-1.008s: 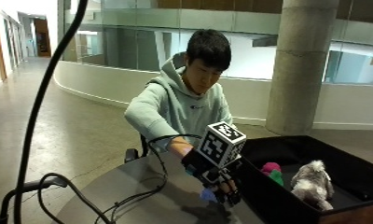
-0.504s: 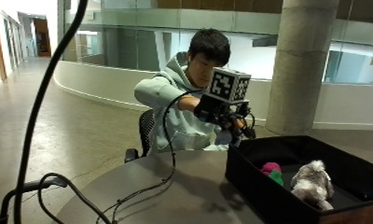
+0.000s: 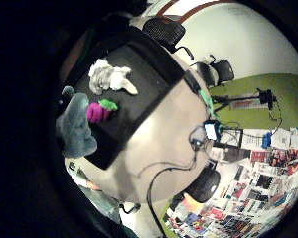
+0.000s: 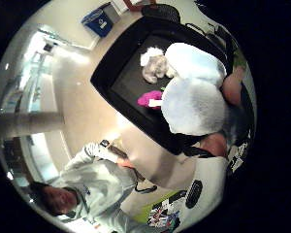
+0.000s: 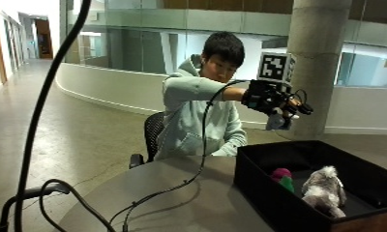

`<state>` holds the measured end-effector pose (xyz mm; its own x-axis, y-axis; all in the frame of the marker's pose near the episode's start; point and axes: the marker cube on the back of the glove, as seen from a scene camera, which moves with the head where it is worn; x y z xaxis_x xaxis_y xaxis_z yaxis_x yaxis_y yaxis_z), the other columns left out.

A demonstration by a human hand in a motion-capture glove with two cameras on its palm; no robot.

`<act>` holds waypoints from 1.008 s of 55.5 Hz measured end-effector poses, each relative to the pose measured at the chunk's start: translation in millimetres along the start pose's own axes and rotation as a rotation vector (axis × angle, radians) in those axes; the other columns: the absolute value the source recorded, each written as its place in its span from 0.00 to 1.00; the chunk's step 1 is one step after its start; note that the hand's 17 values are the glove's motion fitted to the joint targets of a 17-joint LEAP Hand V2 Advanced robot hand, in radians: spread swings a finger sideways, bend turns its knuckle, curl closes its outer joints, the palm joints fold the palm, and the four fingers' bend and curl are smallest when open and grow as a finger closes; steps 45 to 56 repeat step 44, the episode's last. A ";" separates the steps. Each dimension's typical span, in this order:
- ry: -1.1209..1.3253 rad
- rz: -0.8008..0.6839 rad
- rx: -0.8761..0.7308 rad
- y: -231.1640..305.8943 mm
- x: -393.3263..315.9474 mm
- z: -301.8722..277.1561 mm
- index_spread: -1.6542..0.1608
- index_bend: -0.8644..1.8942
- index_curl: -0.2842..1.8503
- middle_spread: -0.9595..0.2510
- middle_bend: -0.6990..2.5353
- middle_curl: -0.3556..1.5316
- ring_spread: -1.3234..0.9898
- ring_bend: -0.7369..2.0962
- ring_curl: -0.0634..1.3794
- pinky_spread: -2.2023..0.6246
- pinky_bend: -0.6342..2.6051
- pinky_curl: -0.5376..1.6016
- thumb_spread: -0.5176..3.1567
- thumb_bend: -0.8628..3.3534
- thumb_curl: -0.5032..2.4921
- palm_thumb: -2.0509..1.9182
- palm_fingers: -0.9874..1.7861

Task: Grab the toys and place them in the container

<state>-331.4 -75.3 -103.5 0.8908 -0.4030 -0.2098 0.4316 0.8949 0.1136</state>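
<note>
My gloved right hand (image 5: 271, 99) is raised at shoulder height, over the near end of the black container (image 5: 261, 186). It grips a pale blue-grey plush toy (image 5: 277, 121) that hangs below the fingers. The same plush toy (image 4: 194, 97) fills much of the thumb side palm view and shows as a plush toy (image 3: 74, 126) beside the palm in the little finger side view. Inside the container lie a magenta and green toy (image 5: 283, 178) and a grey-white plush animal (image 5: 323, 189). The container (image 3: 154, 94) sits well below the palm.
The container stands on the right part of a round grey table (image 5: 181, 198). Black cables (image 5: 161, 193) run across the table from the raised arm. An office chair (image 5: 152, 133) is behind the person. A concrete pillar (image 5: 319, 58) rises behind the hand.
The hand has lifted from the table surface with the blue-grey plush toy. It has swung up and to the right, over the container.
</note>
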 end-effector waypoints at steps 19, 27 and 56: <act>0.101 0.092 -0.117 -10.0 13.3 6.0 0.79 0.67 0.41 0.74 0.25 0.35 0.51 0.33 0.22 0.77 0.39 0.44 0.52 0.19 0.32 0.67 0.28; 0.094 0.095 -0.054 2.3 24.3 -2.9 0.79 0.54 0.36 0.76 0.24 0.33 0.52 0.33 0.23 0.77 0.40 0.44 0.51 0.20 0.31 0.66 0.27; 0.069 0.143 0.042 50.7 48.4 -30.5 0.77 0.51 0.35 0.78 0.24 0.27 0.53 0.33 0.25 0.77 0.39 0.43 0.51 0.20 0.31 0.65 0.30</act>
